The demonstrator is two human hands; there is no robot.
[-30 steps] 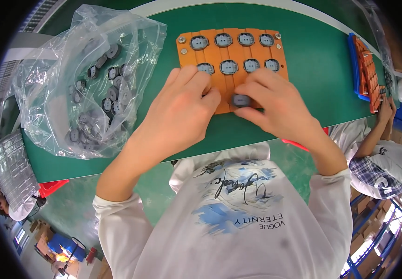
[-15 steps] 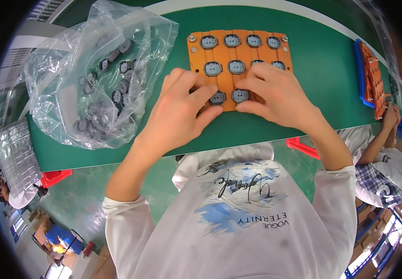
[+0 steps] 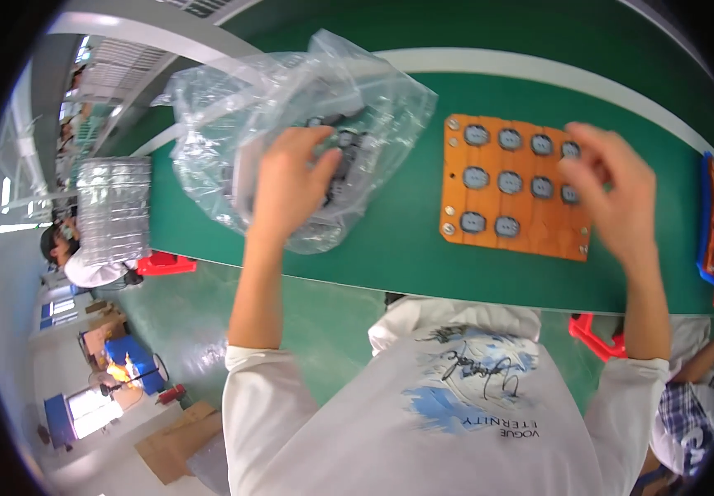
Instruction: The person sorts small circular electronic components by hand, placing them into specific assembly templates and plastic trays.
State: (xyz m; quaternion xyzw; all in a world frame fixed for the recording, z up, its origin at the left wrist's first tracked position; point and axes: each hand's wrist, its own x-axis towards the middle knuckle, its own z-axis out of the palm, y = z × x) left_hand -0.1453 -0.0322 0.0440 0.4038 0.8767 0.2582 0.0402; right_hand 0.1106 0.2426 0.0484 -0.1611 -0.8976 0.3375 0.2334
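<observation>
Left hand [image 3: 286, 186] reaches into the clear plastic bag [image 3: 291, 124], fingers curled among small grey parts [image 3: 344, 157]. Right hand [image 3: 613, 194] hovers open over the orange tray [image 3: 515, 207], which holds ten parts.

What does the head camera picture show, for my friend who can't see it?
A person's left hand reaches into a clear plastic bag of small grey parts on a green table. Their right hand hovers with fingers spread over an orange board holding rows of round grey parts.

Bag of parts [image 3: 291, 124] lies left of the fixture board [image 3: 515, 217] on the table [image 3: 406, 256].
</observation>
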